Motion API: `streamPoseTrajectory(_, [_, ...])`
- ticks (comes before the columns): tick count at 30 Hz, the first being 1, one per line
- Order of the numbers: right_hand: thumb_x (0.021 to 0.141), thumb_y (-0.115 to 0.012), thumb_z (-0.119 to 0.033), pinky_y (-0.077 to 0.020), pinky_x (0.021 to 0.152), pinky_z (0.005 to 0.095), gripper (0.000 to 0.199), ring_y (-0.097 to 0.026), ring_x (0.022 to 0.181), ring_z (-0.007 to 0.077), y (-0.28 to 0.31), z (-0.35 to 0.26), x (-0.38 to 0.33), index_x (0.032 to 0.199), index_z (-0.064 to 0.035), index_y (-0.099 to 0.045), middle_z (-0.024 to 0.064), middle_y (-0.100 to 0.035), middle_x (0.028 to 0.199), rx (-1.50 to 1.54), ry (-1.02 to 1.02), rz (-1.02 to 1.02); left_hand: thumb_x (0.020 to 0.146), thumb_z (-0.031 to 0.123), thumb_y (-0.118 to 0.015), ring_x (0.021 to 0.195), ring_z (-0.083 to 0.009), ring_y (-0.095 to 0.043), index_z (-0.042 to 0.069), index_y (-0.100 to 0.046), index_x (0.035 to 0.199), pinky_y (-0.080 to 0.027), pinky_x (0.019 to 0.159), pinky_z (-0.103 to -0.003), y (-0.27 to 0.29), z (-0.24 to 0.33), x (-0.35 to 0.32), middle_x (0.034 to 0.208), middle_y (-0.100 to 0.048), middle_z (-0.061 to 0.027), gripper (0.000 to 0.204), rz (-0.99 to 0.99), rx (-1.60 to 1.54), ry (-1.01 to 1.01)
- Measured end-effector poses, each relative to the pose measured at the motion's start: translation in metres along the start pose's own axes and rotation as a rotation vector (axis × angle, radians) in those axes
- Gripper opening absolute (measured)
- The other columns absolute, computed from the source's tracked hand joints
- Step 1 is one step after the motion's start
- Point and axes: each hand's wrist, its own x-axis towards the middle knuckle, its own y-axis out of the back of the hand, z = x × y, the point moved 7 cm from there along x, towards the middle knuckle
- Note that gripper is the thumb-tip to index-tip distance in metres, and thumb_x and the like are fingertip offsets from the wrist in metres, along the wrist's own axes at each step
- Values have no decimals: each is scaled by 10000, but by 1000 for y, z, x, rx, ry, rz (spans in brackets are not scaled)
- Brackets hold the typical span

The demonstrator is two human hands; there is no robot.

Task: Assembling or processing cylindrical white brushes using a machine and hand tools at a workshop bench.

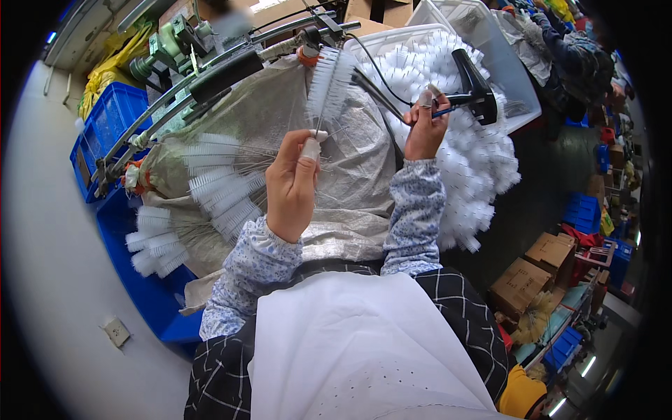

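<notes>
The brush in the left hand has soft white bristles on a thin twisted metal wire. The tool in the right hand is matt black plastic. The sack beneath is coarse woven cloth with a dull sheen.

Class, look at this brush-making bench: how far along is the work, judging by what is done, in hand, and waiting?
Done, it seems: a big heap of white bristle brushes fills the clear plastic bin. In hand: the left hand holds one white wire-stemmed bottle brush upright, while the right hand grips a black corded tool. Apparently left: a fan of similar brushes on the grey woven sack.
</notes>
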Motion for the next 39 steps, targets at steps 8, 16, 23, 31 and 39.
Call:
streamPoseTrajectory(8, [578,-726,-154,-379,507,191,381,-433,558,74,-110,-52,-69,874,-34,-519,12,-454,637,-690,280,-720,824,66,-434,473,-32,-406,-23,-454,936,-334,420,-156,12,2,1,686,-532,-53,145,66,-101,34])
streamPoseTrajectory(16, [574,-717,-209,-422,505,304,371,-530,579,226,-113,-64,-70,819,-58,-483,54,-489,719,-982,620,-710,834,84,-429,413,-41,-379,-12,-415,989,-398,363,-189,19,5,0,727,-514,-81,183,114,-214,19])
streamPoseTrajectory(23, [558,-717,-261,-407,475,299,394,-525,561,215,-110,-61,-68,822,-76,-490,54,-493,697,-977,701,-653,826,83,-440,386,-23,-358,-2,-410,943,-342,320,-175,19,8,1,681,-484,-55,147,92,-296,75])
streamPoseTrajectory(31, [598,-678,-333,-390,417,279,357,-495,486,173,-119,-61,-73,794,-80,-519,21,-471,584,-916,841,-605,829,102,-450,372,-24,-336,15,-436,945,-321,304,-170,15,8,-1,665,-491,-35,146,74,-317,82])
streamPoseTrajectory(39, [579,-702,-307,-376,403,253,376,-487,459,148,-121,-61,-71,811,-62,-535,25,-472,562,-897,836,-618,829,96,-449,371,-23,-336,16,-437,938,-316,301,-172,14,7,-1,663,-491,-33,136,78,-300,85])
